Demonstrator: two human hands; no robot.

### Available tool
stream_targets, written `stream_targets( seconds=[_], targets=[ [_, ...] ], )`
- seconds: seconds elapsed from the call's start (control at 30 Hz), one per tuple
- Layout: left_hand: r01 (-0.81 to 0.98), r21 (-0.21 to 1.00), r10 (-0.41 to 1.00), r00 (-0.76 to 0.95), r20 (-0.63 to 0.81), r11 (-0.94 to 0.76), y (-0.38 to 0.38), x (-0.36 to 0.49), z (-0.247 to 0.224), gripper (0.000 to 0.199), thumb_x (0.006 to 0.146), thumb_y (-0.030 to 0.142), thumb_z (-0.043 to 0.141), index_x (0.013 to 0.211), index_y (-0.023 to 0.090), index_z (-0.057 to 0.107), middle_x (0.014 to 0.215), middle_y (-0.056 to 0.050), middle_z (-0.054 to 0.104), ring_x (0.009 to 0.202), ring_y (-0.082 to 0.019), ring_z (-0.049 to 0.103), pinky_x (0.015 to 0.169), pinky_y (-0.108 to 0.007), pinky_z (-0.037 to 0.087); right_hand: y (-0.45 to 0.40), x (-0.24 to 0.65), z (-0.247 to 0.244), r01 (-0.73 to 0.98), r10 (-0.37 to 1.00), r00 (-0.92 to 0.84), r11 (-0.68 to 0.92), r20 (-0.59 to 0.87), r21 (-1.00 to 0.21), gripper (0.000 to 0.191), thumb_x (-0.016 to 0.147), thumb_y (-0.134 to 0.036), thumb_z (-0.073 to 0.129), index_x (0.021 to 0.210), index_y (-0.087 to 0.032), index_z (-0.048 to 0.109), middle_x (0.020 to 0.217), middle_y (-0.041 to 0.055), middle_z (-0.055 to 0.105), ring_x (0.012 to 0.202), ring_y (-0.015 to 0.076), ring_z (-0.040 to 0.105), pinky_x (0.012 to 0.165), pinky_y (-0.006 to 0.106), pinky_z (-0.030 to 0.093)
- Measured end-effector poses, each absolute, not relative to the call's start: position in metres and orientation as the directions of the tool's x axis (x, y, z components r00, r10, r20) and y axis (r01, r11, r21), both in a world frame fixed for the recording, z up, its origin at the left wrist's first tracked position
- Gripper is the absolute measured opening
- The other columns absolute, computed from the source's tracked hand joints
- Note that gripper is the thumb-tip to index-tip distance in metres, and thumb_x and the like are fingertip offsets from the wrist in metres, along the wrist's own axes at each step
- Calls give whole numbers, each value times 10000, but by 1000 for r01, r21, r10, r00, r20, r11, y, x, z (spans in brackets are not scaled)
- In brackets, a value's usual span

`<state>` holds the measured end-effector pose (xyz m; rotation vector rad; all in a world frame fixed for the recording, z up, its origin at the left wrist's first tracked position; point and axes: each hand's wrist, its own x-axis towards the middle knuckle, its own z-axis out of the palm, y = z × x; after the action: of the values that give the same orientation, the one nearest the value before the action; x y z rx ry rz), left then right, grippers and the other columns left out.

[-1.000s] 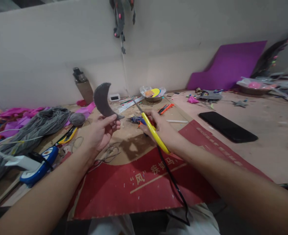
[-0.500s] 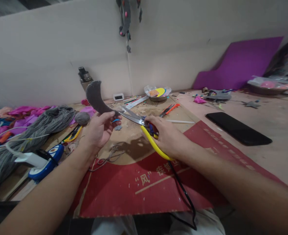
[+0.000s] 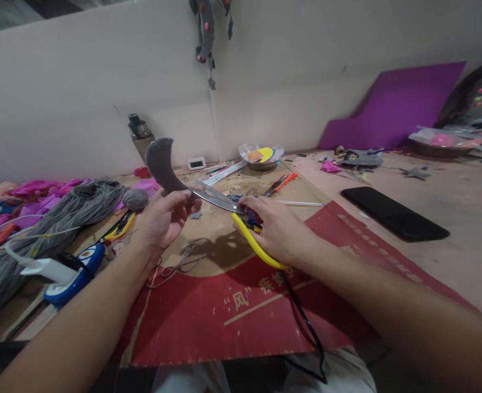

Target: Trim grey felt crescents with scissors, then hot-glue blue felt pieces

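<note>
My left hand [image 3: 171,214] pinches the lower end of a dark grey crescent-shaped piece [image 3: 161,165], which looks like felt and curves up above the fingers. Scissors [image 3: 221,203] with a yellow handle are gripped in my right hand [image 3: 275,225]. Their blades stand slightly apart and point left. The lower blade reaches the crescent's end at my left fingertips; whether it touches the piece I cannot tell. Something dark blue shows by the right fingers, partly hidden. Loose grey yarn [image 3: 189,256] lies on the cardboard below.
Red-and-brown cardboard [image 3: 183,322] covers the table in front. Left are grey yarn [image 3: 81,204], a blue-and-white power strip [image 3: 77,273] and a yellow cutter [image 3: 120,226]. An orange cutter [image 3: 280,184] and a bowl [image 3: 263,164] lie beyond. A black phone [image 3: 394,213] rests right.
The scissors have moved slightly left, and their blade tips are now closer to the crescent's end. The crescent has shifted a little. The whole view has drifted slightly.
</note>
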<state>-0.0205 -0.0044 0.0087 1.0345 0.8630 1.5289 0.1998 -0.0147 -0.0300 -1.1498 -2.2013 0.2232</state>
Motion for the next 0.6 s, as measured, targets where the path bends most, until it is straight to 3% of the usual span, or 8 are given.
stream_targets(
  seconds=[0.33, 0.6],
  targets=[
    [-354, 911, 977, -100, 190, -213, -4, -20, 10, 117, 574, 95, 696, 636, 134, 605, 611, -3, 623, 545, -119, 587, 518, -243, 443, -16, 200, -27, 670, 780, -423, 612, 462, -420, 341, 863, -326, 550, 1162, -166, 589, 1000, 111, 652, 860, 225, 601, 774, 317, 445],
    [-346, 909, 973, -80, 218, -232, -4, -21, 9, 94, 606, 88, 690, 649, 132, 619, 651, -18, 639, 575, -123, 595, 528, -246, 441, -17, 199, -27, 716, 794, -412, 585, 447, -380, 302, 863, -344, 552, 1122, -193, 594, 979, 107, 650, 839, 231, 605, 756, 317, 441]
  ],
)
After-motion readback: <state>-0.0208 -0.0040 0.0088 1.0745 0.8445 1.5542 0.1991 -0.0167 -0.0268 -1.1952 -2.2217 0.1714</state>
